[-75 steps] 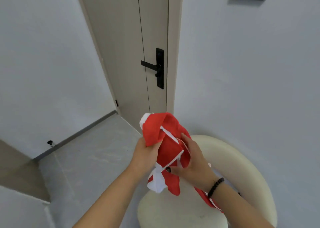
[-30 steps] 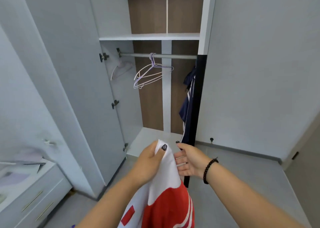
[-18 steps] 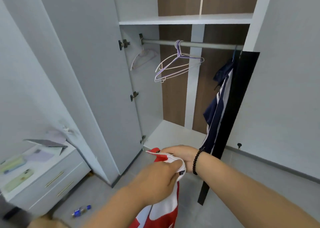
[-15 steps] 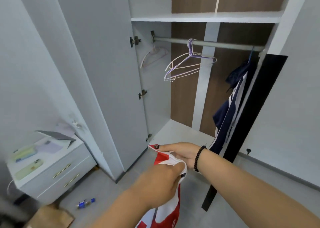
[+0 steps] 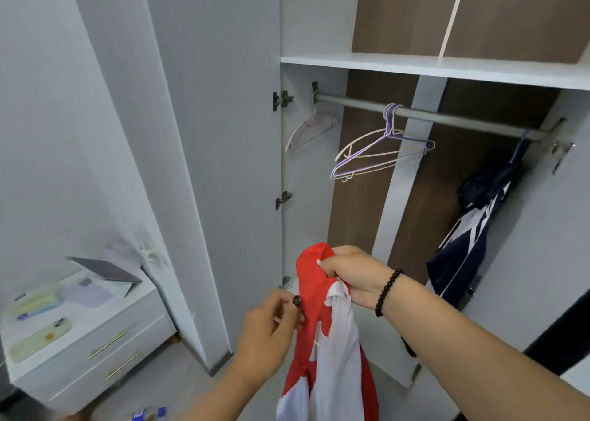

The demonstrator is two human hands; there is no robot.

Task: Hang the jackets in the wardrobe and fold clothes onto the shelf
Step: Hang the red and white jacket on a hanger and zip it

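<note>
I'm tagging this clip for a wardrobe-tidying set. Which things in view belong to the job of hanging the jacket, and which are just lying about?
Part of the job:
red and white jacket, gripped by the left hand and right hand
empty hangers
rail
shelf
navy jacket, already hung

Lying about:
tablet and phones on the drawer unit
small bottle on the floor

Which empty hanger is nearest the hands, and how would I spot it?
Look into the open white wardrobe, below its shelf, at the grey metal rail. Near the rail's middle hang bunched thin purple-and-white wire hangers. Unlike the lone pale pink hanger at the left wall, they tilt and overlap.
</note>
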